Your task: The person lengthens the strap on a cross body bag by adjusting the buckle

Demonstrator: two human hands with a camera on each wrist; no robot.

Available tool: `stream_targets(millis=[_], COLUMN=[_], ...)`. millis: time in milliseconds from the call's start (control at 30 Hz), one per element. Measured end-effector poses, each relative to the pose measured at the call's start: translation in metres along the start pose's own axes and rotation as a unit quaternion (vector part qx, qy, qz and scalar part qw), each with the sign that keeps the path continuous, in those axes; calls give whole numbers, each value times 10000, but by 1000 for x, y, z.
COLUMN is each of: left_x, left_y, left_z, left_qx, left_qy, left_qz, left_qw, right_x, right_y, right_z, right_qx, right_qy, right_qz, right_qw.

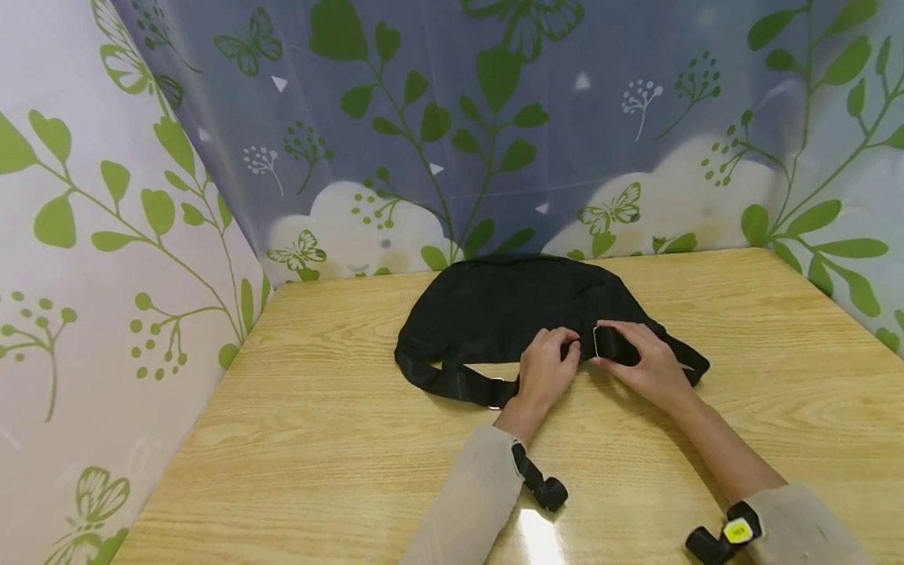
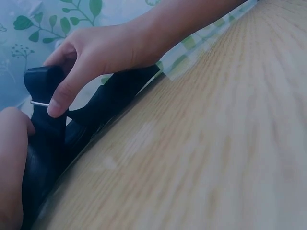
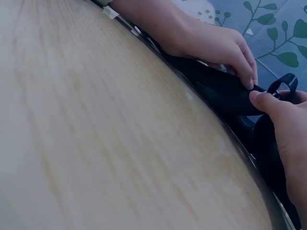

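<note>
A black sling bag (image 1: 508,302) lies flat on the wooden table, its strap (image 1: 448,382) along the near side. My left hand (image 1: 547,367) pinches the strap near the bag's lower edge with thumb and fingertips. Just to its right, my right hand (image 1: 651,365) grips a raised loop (image 1: 616,345) of the strap beside a metal slider (image 1: 595,342). In the left wrist view, the right thumb presses on the slider (image 2: 39,103) under the folded loop (image 2: 44,76). The right wrist view has both hands close together on the strap (image 3: 225,91).
A second metal ring (image 1: 496,392) sits on the strap left of my left hand. The wooden table (image 1: 297,439) extends around the bag. A leaf-patterned cloth (image 1: 438,157) hangs behind it and at the sides. Black bands with small devices (image 1: 547,490) circle both wrists.
</note>
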State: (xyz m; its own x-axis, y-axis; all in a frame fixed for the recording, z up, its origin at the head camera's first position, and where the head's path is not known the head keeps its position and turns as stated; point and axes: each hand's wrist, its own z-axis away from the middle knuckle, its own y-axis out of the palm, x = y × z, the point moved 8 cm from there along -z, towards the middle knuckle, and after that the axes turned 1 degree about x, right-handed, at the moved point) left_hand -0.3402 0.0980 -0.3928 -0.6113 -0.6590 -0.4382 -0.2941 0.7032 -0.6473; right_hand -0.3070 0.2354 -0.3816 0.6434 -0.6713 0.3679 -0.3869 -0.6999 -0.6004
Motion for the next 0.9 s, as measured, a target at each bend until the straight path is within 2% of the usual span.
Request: stream_targets(millis=[133, 300, 400, 467, 533, 600, 767, 900], left_x=[-2, -6, -7, -6, -7, -8, -7, -5], left_y=[1, 0, -5, -11, -14, -11, 7, 13], left_z=[0, -1, -2, -2, -1, -1, 0, 1], left_qx=[128, 179, -167, -492, -621, -413, 732, 1105], left_qy=[42, 209, 340, 427, 524, 548, 274, 161], left_qz=[332, 460, 790, 1128, 1411, 1436, 1187, 1166], left_qw=[9994, 9986, 9962, 9915, 9866, 9873, 9898, 9869], right_x=[0, 2, 2, 2, 1, 1, 3, 4], right_y=[3, 6, 5, 5, 4, 3, 2, 2], right_z=[0, 0, 0, 0, 0, 0, 0, 1], right_qx=[166, 302, 285, 238, 208, 180, 151, 138], right_qy=[-110, -228, -229, -182, -127, -79, -151, -262], right_qz=[-194, -222, -184, -156, -140, -130, -69, -59], right_qw=[9996, 9990, 9992, 9994, 9996, 9997, 9997, 9995])
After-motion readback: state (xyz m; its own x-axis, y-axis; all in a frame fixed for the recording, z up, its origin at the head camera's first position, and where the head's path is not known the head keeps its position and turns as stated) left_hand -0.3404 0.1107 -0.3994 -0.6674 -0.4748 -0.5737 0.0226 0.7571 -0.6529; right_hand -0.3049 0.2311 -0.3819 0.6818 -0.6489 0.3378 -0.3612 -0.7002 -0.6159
